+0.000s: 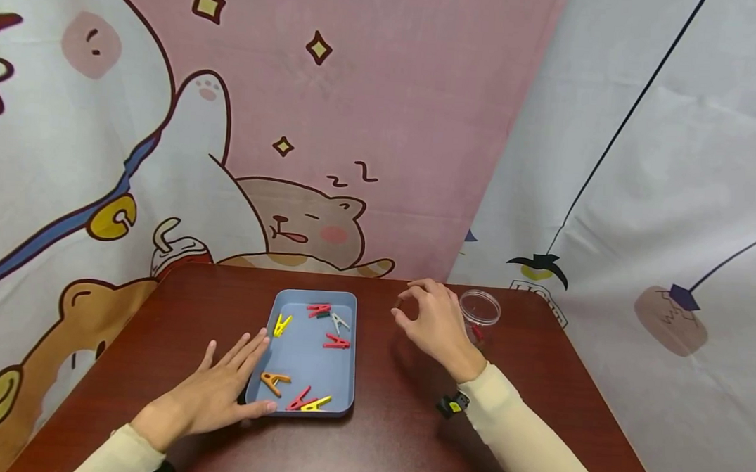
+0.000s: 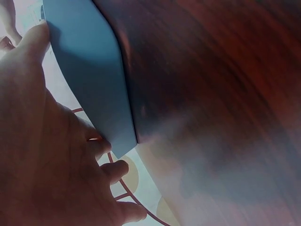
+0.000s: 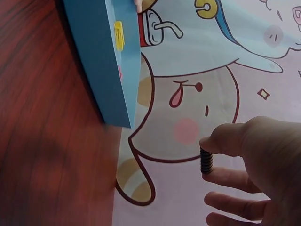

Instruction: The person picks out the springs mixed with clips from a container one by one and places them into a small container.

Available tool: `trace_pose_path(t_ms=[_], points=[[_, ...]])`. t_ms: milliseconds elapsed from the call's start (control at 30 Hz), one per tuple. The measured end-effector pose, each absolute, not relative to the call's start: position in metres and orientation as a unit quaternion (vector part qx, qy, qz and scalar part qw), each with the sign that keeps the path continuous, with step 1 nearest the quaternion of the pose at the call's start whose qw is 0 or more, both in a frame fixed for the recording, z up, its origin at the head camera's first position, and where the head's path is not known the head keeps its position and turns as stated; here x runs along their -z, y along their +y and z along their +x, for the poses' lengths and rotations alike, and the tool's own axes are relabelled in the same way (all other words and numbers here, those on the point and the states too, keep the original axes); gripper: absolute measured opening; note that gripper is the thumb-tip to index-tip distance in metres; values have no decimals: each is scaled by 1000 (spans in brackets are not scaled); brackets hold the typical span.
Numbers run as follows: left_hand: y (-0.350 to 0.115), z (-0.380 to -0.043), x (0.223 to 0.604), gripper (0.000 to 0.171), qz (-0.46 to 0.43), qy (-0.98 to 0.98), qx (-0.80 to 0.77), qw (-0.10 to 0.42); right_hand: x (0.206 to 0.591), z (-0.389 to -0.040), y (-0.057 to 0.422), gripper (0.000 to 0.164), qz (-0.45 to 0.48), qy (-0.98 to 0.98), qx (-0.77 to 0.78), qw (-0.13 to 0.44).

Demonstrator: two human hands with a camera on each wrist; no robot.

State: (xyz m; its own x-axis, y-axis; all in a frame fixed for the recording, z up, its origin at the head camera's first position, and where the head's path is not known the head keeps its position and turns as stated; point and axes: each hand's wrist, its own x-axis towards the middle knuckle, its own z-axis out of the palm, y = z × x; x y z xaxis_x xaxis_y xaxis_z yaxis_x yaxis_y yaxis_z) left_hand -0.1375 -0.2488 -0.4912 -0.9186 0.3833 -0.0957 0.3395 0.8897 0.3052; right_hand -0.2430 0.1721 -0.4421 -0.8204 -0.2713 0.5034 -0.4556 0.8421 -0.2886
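A small dark ribbed cylinder (image 3: pixel 206 161), like a threaded rod or tight spring, is pinched end to end between thumb and index finger of my right hand (image 1: pixel 434 326). That hand is raised over the table, right of a blue-grey tray (image 1: pixel 309 360). My left hand (image 1: pixel 216 384) lies with fingers spread along the tray's left rim, its thumb at the near-left corner. Inside the tray are several small clothespins, among them a yellow one (image 1: pixel 282 325), an orange one (image 1: pixel 274 382), a white one (image 1: pixel 338 323) and a red one (image 1: pixel 337 342).
A clear round dish (image 1: pixel 480 308) stands at the table's back right, just beyond the right hand. A small red piece (image 1: pixel 477 332) lies in front of it. The dark wood table (image 1: pixel 381 447) ends at a printed cartoon curtain (image 1: pixel 421 125).
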Motion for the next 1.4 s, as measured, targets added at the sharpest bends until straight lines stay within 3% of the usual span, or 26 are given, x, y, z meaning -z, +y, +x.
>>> trace_pose_path(t_ms=[967, 1400], points=[[-250, -138, 491, 122, 188, 969, -142, 79, 434, -245, 265, 24, 119, -932, -227, 258], [-250, -137, 492, 121, 191, 968, -143, 75, 441, -248, 294, 32, 95, -938, -227, 246]])
